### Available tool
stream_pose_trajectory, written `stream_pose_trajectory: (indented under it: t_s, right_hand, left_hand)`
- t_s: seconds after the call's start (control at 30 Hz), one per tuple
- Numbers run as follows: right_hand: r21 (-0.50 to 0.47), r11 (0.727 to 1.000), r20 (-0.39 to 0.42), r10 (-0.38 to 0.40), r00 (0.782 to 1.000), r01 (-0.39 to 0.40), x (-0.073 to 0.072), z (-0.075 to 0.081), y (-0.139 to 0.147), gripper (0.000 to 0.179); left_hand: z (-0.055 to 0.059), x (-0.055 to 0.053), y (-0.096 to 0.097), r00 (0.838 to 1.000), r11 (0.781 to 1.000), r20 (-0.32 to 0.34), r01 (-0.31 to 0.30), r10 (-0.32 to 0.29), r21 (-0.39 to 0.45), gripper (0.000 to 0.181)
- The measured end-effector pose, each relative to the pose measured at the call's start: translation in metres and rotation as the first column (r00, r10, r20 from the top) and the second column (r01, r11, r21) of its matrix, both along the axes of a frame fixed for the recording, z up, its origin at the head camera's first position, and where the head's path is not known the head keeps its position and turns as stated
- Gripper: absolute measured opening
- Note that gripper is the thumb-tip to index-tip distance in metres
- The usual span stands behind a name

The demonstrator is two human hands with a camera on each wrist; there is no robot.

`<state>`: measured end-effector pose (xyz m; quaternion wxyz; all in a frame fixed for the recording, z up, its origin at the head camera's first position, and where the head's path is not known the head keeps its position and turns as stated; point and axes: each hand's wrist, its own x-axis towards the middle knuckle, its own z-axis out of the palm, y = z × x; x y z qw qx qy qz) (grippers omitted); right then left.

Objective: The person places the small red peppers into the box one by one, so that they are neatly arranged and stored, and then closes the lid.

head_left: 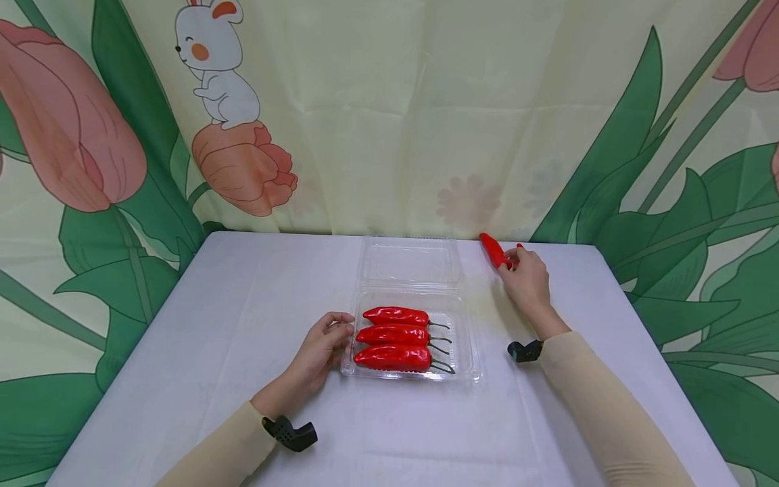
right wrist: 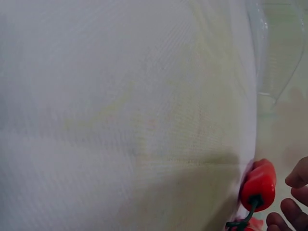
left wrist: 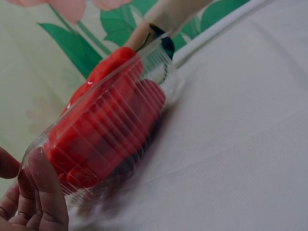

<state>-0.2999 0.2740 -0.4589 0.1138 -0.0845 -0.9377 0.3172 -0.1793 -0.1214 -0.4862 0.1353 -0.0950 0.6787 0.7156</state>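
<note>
Three glossy red chili peppers (head_left: 395, 335) with green stems lie side by side in a clear plastic clamshell box (head_left: 468, 368), its lid (head_left: 410, 262) folded back. My left hand (head_left: 324, 348) is at the box's left side, and in the left wrist view its thumb and fingers (left wrist: 45, 180) pinch the rim. Near the back edge, my right hand (head_left: 528, 281) reaches to another red pepper (head_left: 494, 250). The right wrist view has this pepper (right wrist: 260, 185) beside spread fingers (right wrist: 291, 214), with a gap showing. Part of a further pepper (right wrist: 252, 224) appears below it.
A white cloth covers the table (head_left: 243, 318). Behind its back edge hangs a curtain (head_left: 377, 135) printed with tulips and a rabbit. Each wrist wears a small black camera, such as the right one (head_left: 525, 351).
</note>
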Motion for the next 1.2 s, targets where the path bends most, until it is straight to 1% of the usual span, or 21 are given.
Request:
stream_pose_trajectory:
  t_s: [0.33, 0.47, 0.63, 0.83, 1.0, 1.2]
  right_hand:
    - [0.022, 1.000, 0.011, 0.014, 1.000, -0.015, -0.007, -0.006, 0.002, 0.036]
    - [0.051, 0.998, 0.043, 0.024, 0.999, -0.026, -0.009, -0.006, 0.002, 0.036]
    - [0.085, 0.996, 0.088, 0.029, 0.996, -0.037, -0.010, -0.006, 0.001, 0.044]
    - [0.063, 0.997, 0.131, 0.032, 0.991, -0.041, -0.012, -0.010, 0.000, 0.047]
    - [0.063, 0.998, 0.124, 0.017, 0.992, -0.025, -0.010, -0.012, -0.002, 0.044]
    - [0.044, 0.999, 0.126, 0.021, 0.992, -0.027, -0.007, -0.011, -0.005, 0.044]
  left_hand:
    - [0.000, 0.001, 0.000, 1.000, 1.000, -0.010, 0.011, -0.011, 0.001, 0.033]
    - [0.001, 0.002, 0.001, 1.000, 1.000, -0.012, 0.011, -0.011, -0.003, 0.035]
    - [0.002, 0.002, 0.001, 1.000, 1.000, -0.007, -0.001, 0.001, -0.010, 0.035]
    - [0.000, 0.000, 0.001, 1.000, 1.000, -0.008, 0.006, -0.006, -0.007, 0.033]
    - [-0.002, -0.001, 0.000, 1.000, 1.000, -0.014, 0.012, -0.012, 0.001, 0.032]
    - [0.000, 0.000, 0.000, 1.000, 1.000, -0.017, 0.011, -0.011, -0.003, 0.033]
